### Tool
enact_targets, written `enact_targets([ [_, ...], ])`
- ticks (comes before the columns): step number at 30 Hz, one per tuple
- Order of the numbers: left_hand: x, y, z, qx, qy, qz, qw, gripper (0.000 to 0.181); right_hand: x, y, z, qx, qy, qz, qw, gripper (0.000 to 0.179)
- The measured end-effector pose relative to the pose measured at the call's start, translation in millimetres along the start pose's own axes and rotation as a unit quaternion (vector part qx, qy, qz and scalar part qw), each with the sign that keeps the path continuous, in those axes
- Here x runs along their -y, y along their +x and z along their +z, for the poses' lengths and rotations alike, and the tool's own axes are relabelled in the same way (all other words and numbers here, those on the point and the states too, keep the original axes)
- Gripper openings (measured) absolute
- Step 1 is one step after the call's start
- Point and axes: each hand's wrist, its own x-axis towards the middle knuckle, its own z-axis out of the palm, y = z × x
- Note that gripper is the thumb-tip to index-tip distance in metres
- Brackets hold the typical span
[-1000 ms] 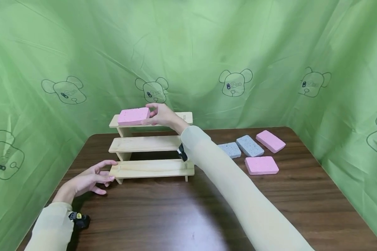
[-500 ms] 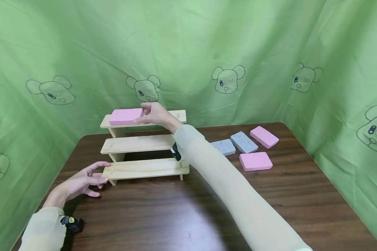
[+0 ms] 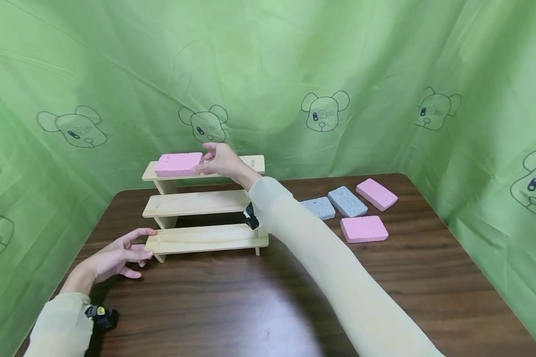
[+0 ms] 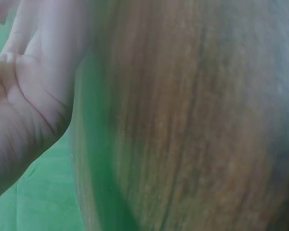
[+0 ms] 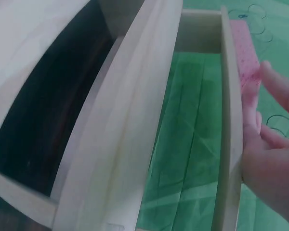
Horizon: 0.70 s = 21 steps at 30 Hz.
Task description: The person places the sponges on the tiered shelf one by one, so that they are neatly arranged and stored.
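"What's hidden?"
"A cream cloth sleeve point(image 3: 323, 253) covers one end of a pale-blue rectangular sponge point(image 3: 320, 208), well right of the right hand's point(image 3: 225, 161) fingers."
"The left hand point(image 4: 31, 106)?"
"Its wrist view cuts its fingers off at the top; the brown wooden tabletop point(image 4: 183, 120) beside them is blurred."
"And the green cloth's point(image 3: 268, 59) lettering point(image 3: 211, 127), above the right fingers?"
"Too small to read."

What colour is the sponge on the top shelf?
The sponge is pink with small darker specks; the head view shows it best.
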Motion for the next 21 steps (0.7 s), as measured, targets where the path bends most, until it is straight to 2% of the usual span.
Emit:
enact_targets([
  [5, -0.4, -2.6, -3.9, 0.003, -0.002, 0.001, 1.0000, 0.057, 4, -10.0, -5, -0.019, 0.014, 0.013, 0.9997, 0.084],
  [9, -2.0, -7.6, -8.1, 0.002, 0.003, 0.001, 1.0000, 0.055, 8, -29.0, -21, -0.002, 0.036, 0.014, 0.9992, 0.085],
  [16, -3.9, -13.2, -11.1, -0.002, 0.004, -0.001, 1.0000, 0.055, -4, -73.1, -63, 0.015, -0.045, -0.034, 0.9983, 0.078],
  [21, -6.6, -15.0, -11.6, -0.010, 0.009, -0.006, 0.9999, 0.055, -21, -110.0, -97, 0.015, -0.073, -0.031, 0.9967, 0.075],
])
